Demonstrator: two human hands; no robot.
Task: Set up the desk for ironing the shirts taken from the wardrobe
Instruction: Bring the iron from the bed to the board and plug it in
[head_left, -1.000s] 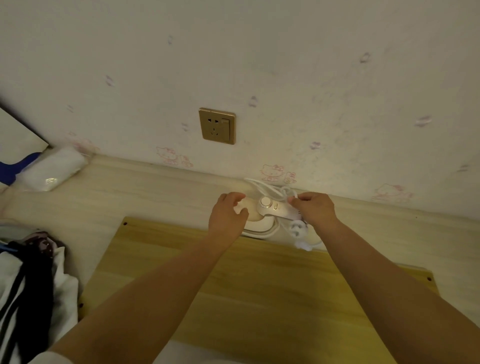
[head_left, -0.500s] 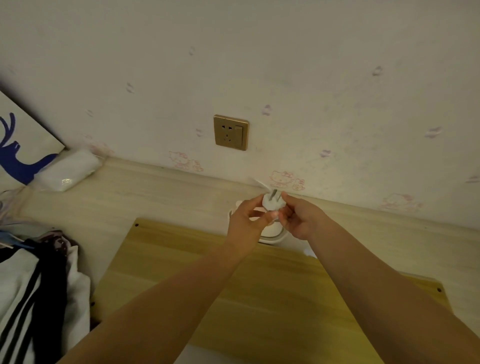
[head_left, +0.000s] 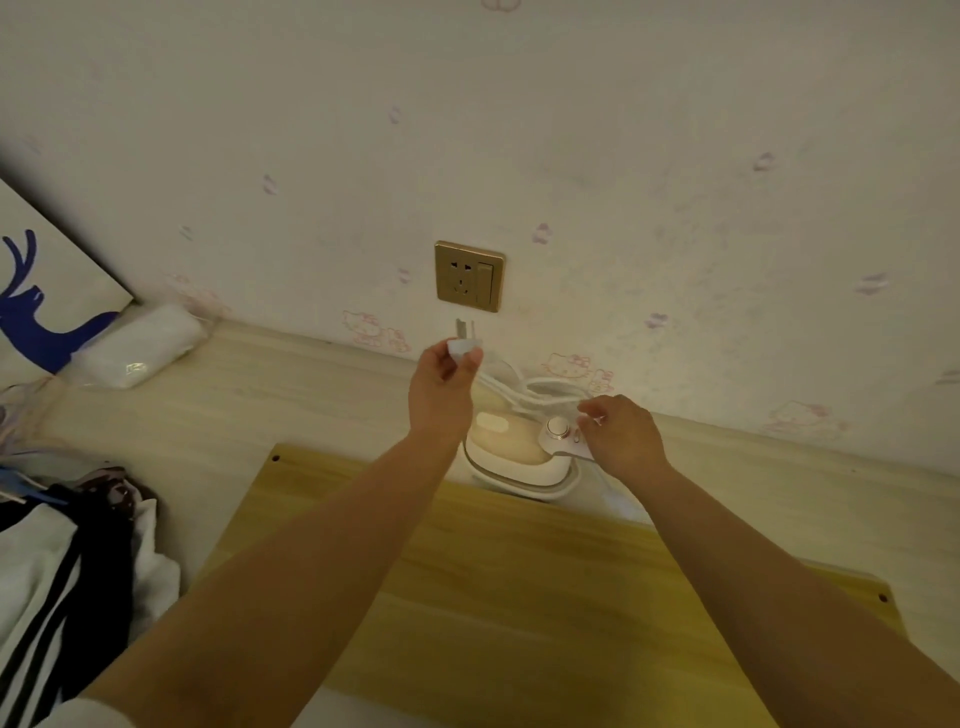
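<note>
Just below the gold wall socket (head_left: 469, 276), we hold the white plug (head_left: 464, 347) of the iron (head_left: 519, 453) in our left hand (head_left: 440, 392), prongs up and pointing toward the socket face but not yet touching it. We judge the step in hand to be powering the iron: the yellow wooden board (head_left: 519, 597) already lies on the desk (head_left: 208, 410), the iron sits at the board's far edge against the wall, and the striped shirts (head_left: 57, 577) wait in a heap at the left. The next move calls for lifting the plug a little and lining its prongs with the slots, then pushing straight in; the white cord (head_left: 511, 384) trails loosely behind, so it seems to have slack enough.

Our left arm reaches forward, wrist raised, fingers pinched closed around the plug body. Our right hand (head_left: 623, 436) rests by the iron's dial end, fingers curled narrowly near the cord; whether they actually grip it we cannot tell.
</note>
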